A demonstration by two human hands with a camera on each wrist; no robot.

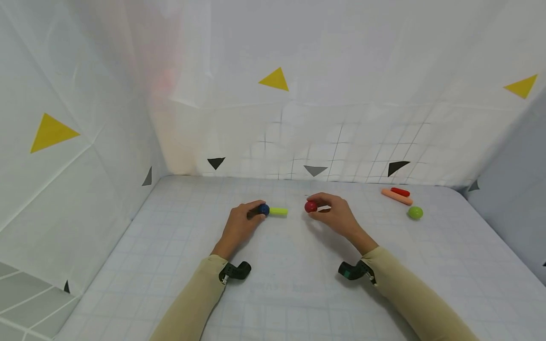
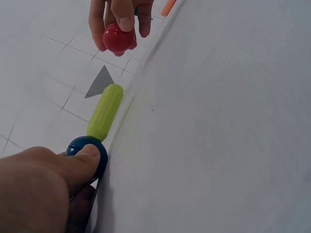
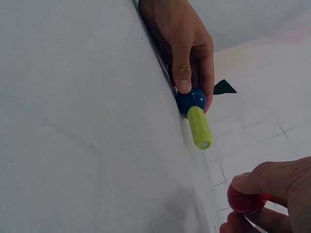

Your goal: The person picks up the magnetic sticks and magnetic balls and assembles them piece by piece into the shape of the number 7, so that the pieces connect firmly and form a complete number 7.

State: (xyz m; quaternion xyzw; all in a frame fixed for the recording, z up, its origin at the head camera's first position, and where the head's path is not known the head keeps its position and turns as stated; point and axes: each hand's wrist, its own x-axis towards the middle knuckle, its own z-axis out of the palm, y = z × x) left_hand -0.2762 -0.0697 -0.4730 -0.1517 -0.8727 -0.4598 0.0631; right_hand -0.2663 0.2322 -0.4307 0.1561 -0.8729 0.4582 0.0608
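My left hand [image 1: 240,224] pinches a dark blue ball [image 1: 264,209] between thumb and fingers. A yellow-green ridged stick [image 1: 279,211] projects from the ball toward the right; in the right wrist view the stick [image 3: 199,127] shows a small pale spot on its free end. Across a gap, my right hand [image 1: 337,217] holds a red ball [image 1: 311,206] by thumb and fingertips. The left wrist view shows a small red nub on the underside of the red ball [image 2: 118,39].
Toward the back right of the white table [image 1: 281,293] lie an orange stick [image 1: 396,196] and a red stick [image 1: 400,192] side by side, with a green ball [image 1: 415,212] just in front. White sheeting [image 1: 239,132] stands behind the table.
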